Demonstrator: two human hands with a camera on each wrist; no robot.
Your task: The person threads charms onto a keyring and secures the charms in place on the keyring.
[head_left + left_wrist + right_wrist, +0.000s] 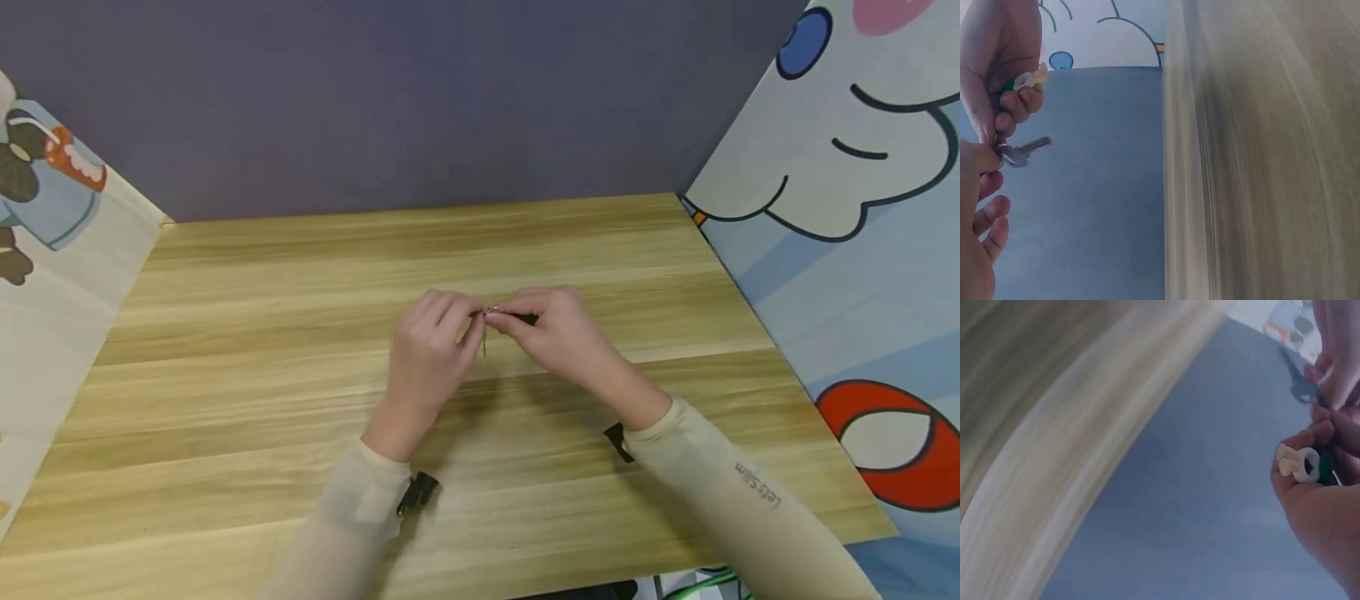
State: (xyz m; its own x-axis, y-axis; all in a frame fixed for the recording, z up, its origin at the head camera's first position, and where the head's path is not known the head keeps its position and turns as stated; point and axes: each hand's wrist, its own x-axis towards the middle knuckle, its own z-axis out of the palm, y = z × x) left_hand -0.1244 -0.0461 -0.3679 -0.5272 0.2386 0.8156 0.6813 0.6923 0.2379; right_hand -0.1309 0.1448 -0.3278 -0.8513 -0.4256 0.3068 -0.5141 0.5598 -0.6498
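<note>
Both hands meet fingertip to fingertip above the wooden table, around a small key ring. A silver metal key hangs from it, its blade pointing away from the fingers. My left hand pinches the ring at the key's head between thumb and index finger, its other fingers loosely bent. With thumb and index finger my right hand pinches the other side of the ring. Its curled fingers hold a small keychain charm in white, green and peach against the palm. The fingertips hide much of the ring.
The wood-grain table lies beneath the hands. A grey-blue panel stands at its back, with cartoon-printed walls on the sides. Green cables show below the front edge.
</note>
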